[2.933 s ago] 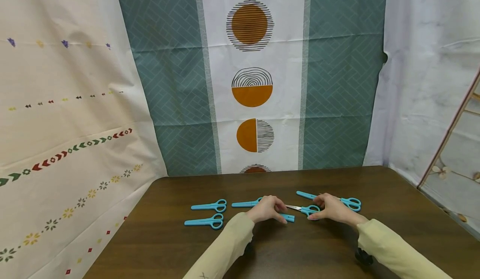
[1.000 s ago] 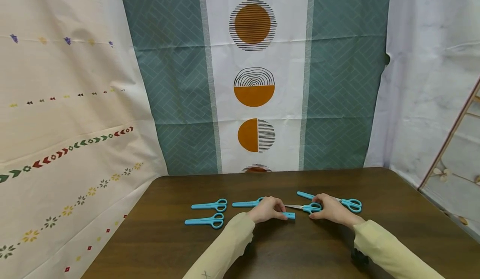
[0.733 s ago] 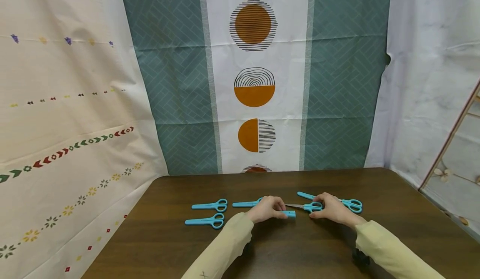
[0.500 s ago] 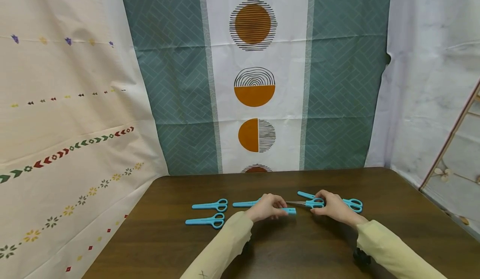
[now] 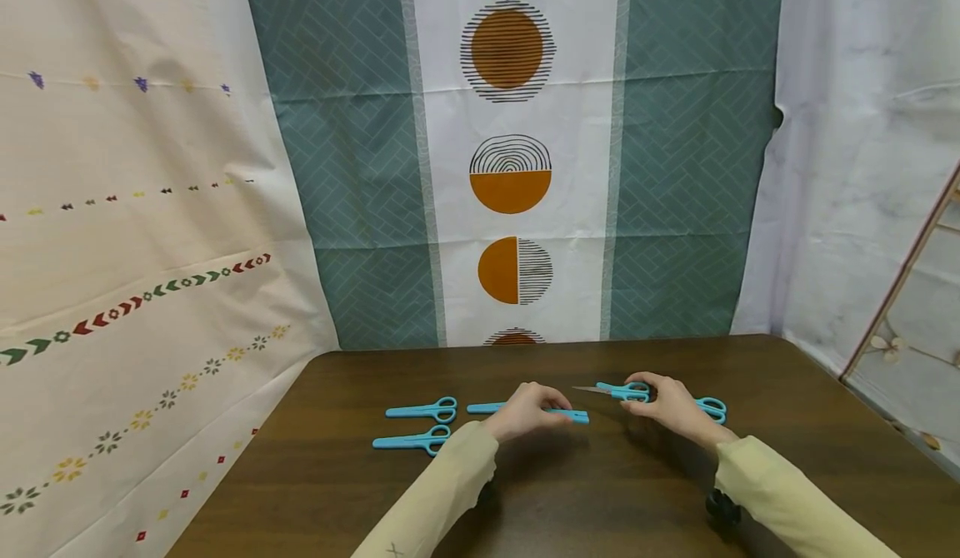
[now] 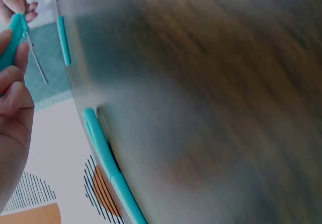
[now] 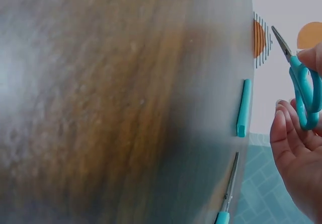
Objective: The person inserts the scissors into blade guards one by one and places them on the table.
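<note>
In the head view, my left hand (image 5: 528,411) holds a light blue scissor sheath (image 5: 577,416), its end pointing right; the left wrist view shows fingers wrapped round this sheath (image 6: 14,40). My right hand (image 5: 667,408) grips scissors (image 5: 630,391) by their blue handle loops, bare blades pointing left. In the right wrist view these scissors (image 7: 306,90) are raised above table level, thumb on the handle. Sheath and blade tips are apart, the blades farther back. Below the right hand lie a loose sheath (image 7: 243,108) and a second unsheathed pair of scissors (image 7: 230,189).
Two sheathed scissors (image 5: 422,411) (image 5: 412,441) lie at the left of the brown table (image 5: 322,491). Another sheathed pair (image 5: 486,408) lies behind my left hand, its handle hidden. The second unsheathed pair's handles (image 5: 711,409) show behind my right hand. Patterned curtains (image 5: 517,158) hang behind.
My right hand has lifted the scissors from near the table, up and back. My left hand has raised the sheath slightly. The scissors lying on the table have stayed put.
</note>
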Available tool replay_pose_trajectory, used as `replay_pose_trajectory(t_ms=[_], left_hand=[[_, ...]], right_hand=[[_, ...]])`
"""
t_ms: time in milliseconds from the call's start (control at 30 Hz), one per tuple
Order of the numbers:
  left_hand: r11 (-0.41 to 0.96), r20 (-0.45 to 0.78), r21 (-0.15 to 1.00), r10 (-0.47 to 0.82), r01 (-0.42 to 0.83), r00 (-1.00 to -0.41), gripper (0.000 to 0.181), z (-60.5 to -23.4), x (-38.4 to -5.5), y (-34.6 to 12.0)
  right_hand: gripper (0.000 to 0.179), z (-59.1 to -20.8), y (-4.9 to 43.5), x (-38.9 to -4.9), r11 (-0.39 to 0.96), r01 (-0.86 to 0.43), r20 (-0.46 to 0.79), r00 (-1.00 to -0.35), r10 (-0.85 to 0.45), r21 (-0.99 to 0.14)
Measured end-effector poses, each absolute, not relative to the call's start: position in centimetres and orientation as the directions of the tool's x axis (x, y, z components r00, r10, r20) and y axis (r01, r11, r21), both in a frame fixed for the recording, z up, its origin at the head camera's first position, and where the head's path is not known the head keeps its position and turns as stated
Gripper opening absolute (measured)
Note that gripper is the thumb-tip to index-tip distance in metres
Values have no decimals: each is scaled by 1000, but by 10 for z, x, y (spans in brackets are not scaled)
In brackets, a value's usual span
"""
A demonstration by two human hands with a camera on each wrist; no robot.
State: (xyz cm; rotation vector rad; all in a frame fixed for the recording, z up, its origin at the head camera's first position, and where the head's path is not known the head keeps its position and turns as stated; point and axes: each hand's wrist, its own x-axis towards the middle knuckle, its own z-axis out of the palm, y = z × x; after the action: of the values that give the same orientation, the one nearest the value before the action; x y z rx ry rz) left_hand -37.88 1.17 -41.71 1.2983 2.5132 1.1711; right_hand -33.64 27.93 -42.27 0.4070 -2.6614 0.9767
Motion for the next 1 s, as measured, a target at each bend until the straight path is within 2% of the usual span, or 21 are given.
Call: replay_pose_trajectory(t_ms=[233, 567, 1000], left_hand=[[360, 302, 653, 684, 667, -664, 14, -414, -383, 2], [270, 323, 759, 633, 592, -704, 14, -410, -383, -12], [273, 309, 795, 585, 541, -749, 18, -405, -380, -30]], right_hand=[[41, -422, 281, -338, 716, -322, 338, -932, -127, -620], [44, -419, 270, -341, 673, -348, 356, -925, -132, -653], [45, -415, 258, -342, 618, -374, 357, -921, -157, -692]])
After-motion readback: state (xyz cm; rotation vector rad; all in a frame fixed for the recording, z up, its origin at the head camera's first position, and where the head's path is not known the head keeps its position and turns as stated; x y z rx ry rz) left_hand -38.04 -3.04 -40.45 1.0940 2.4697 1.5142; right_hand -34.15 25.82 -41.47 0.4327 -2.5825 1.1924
